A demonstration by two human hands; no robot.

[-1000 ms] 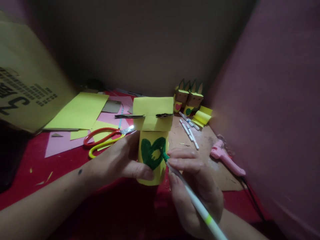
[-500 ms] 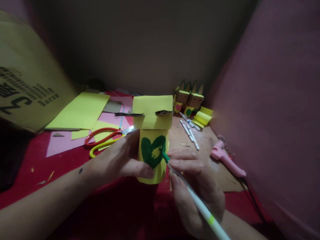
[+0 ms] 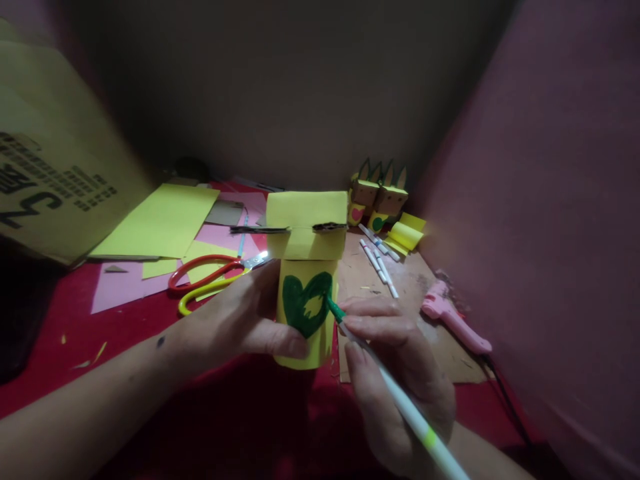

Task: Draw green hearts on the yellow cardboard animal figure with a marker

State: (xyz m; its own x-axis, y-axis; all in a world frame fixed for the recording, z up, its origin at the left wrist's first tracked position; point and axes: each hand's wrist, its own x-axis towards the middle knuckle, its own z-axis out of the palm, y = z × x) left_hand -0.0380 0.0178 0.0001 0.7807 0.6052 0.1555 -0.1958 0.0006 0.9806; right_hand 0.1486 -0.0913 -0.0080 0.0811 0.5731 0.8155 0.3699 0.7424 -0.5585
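Note:
My left hand (image 3: 250, 327) is wrapped round the side of a yellow paper figure (image 3: 306, 240), its thumb across the lower front. The figure has a tube-shaped body and a box-like top with cardboard pieces sticking out. On the body is a dark green heart (image 3: 305, 300) with a small yellow patch uncoloured in its right half. A white marker with a green tip (image 3: 395, 387) is pinched in my right hand (image 3: 400, 373), its tip at the heart's right edge. Whether the tip touches the paper I cannot tell.
Scissors with red and yellow handles (image 3: 210, 273) lie left, by yellow paper (image 3: 160, 220). At the right, several white markers (image 3: 377, 267) and a pink glue gun (image 3: 455, 317) rest on a cardboard sheet (image 3: 425, 360). Small cardboard figures (image 3: 380, 193) stand behind. A cardboard box (image 3: 65, 153) stands far left.
The marker and my right hand have shifted slightly right and down. More green fills the heart, so the yellow patch is smaller. My left hand and the figure are nearly still.

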